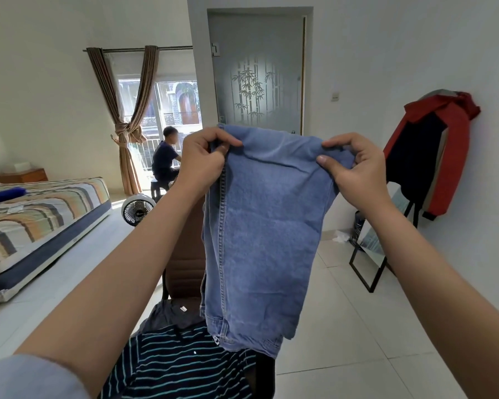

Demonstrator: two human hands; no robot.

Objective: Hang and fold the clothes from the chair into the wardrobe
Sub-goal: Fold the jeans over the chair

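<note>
A pair of light blue jeans (pixel 260 231) hangs folded in front of me, held up by its top edge. My left hand (pixel 205 162) pinches the left corner and my right hand (pixel 355 168) pinches the right corner. Below them stands a brown chair (pixel 185 254) with a dark striped shirt (pixel 179 367) and a grey garment (pixel 170 312) lying on its seat. The jeans' lower end dangles just above the striped shirt. No wardrobe is in view.
A mattress (pixel 41 223) with striped bedding lies on the floor at left, with a small fan (pixel 137 210) past it. A person (pixel 164 162) sits by the window. A red and black jacket (pixel 432 151) hangs on a rack at right, near a frosted glass door (pixel 257 70).
</note>
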